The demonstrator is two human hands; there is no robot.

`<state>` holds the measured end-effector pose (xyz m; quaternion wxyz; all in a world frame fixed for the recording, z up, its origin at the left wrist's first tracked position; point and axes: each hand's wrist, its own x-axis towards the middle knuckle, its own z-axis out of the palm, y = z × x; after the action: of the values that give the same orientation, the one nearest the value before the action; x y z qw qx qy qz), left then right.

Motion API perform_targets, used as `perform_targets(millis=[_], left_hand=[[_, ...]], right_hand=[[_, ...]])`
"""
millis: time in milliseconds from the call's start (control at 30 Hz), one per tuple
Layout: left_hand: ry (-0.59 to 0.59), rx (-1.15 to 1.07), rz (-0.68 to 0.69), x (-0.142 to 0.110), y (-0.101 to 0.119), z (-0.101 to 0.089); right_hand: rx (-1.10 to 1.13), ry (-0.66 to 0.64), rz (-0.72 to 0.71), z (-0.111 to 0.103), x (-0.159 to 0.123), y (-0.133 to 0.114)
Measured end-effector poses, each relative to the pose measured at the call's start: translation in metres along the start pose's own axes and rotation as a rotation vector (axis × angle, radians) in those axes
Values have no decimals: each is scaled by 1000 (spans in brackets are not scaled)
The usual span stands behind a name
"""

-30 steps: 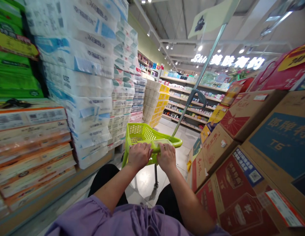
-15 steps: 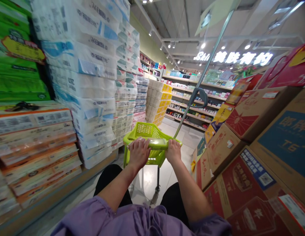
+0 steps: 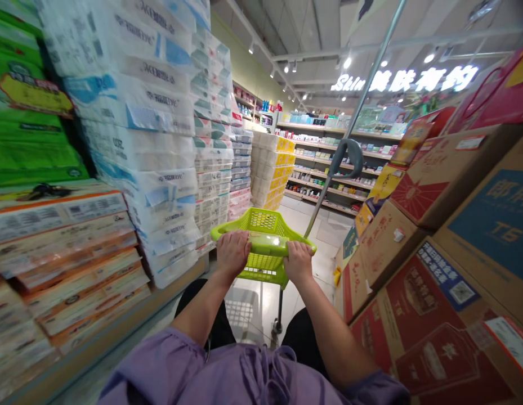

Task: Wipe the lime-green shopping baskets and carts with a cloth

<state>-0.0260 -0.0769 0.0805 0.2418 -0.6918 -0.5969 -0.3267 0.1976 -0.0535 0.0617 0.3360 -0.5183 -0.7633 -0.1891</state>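
Observation:
A lime-green plastic shopping cart (image 3: 265,225) stands in the aisle just ahead of me, on a thin metal post with a small wheel. My left hand (image 3: 232,252) is closed around the left part of its near handle bar. My right hand (image 3: 298,260) grips the same bar on the right. The basket looks empty from here. A grey metal pole with a curved grey grip (image 3: 346,156) rises from the cart's right side toward the ceiling.
Tall stacks of wrapped tissue packs (image 3: 151,135) line the left side on a low shelf. Red and brown cartons (image 3: 421,247) are piled close on the right. The tiled aisle (image 3: 312,225) runs ahead to product shelves (image 3: 329,185) under a lit sign.
The cart has rolled forward along the aisle and my hands have spread further apart on the handle. The view has tipped up slightly.

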Motion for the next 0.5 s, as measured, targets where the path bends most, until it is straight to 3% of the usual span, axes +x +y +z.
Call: perform_targets(millis=[133, 267, 367, 500], left_hand=[[-9, -31, 70, 0, -11, 4], [-67, -33, -47, 18, -22, 1], [16, -20, -35, 10, -16, 6], [141, -28, 153, -15, -9, 18]], right_hand=[[-4, 58, 7, 2, -3, 5], [-25, 82, 14, 1, -5, 3], [-43, 117, 30, 2, -6, 2], [-54, 160, 45, 3, -8, 6]])
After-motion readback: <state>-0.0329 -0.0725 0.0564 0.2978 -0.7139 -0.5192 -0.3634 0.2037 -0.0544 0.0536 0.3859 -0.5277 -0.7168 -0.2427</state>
